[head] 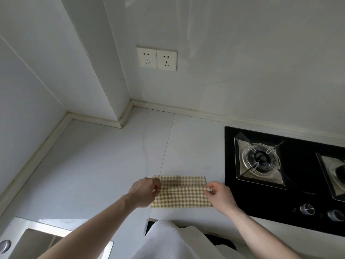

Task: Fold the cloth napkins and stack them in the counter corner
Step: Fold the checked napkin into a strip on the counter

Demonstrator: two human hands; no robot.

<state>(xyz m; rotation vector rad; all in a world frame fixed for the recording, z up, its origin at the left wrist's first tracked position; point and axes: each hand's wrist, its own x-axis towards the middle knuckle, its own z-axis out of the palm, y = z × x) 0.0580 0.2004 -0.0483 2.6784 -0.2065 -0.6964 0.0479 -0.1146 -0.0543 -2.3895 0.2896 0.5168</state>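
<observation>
Checked napkin (182, 192) lying flat on the counter (104, 165), just left of the stove (283, 171). Left hand (144, 191) pinches its left edge; right hand (219, 196) pinches its right edge.

The napkin (182, 191) is checked in olive and cream. The table (104, 165) is coloured pale grey, the stove (298, 199) black, its knobs (307, 209) silver, and the sockets (156, 57) white.
</observation>
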